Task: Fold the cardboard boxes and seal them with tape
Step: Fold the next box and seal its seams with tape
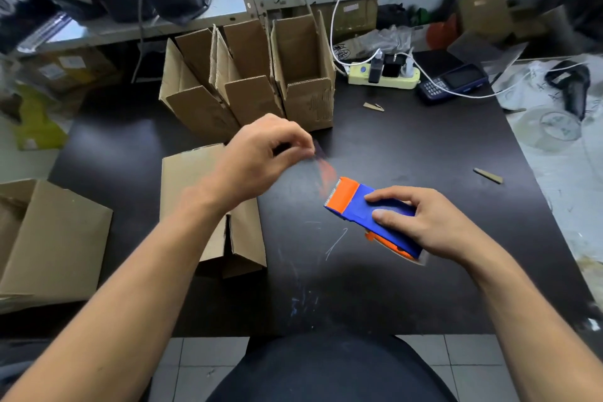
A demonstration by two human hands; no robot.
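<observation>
A broad, matte black table (391, 287) carries it all: three upright brown corrugated cartons (248, 81) with open tops stand in a row at the back, and a folded cardboard box (192, 186) lies flat just under the left forearm. Over the tabletop the right hand (427, 222) grips a chunky blue-and-orange plastic tape dispenser (368, 212), thumb and fingers wrapped round its body, serrated edge pointing up-left. Smallest of all, the left hand (261, 157) pinches the end of a thin, glossy clear tape strip (321, 166) stretched from that cutter.
</observation>
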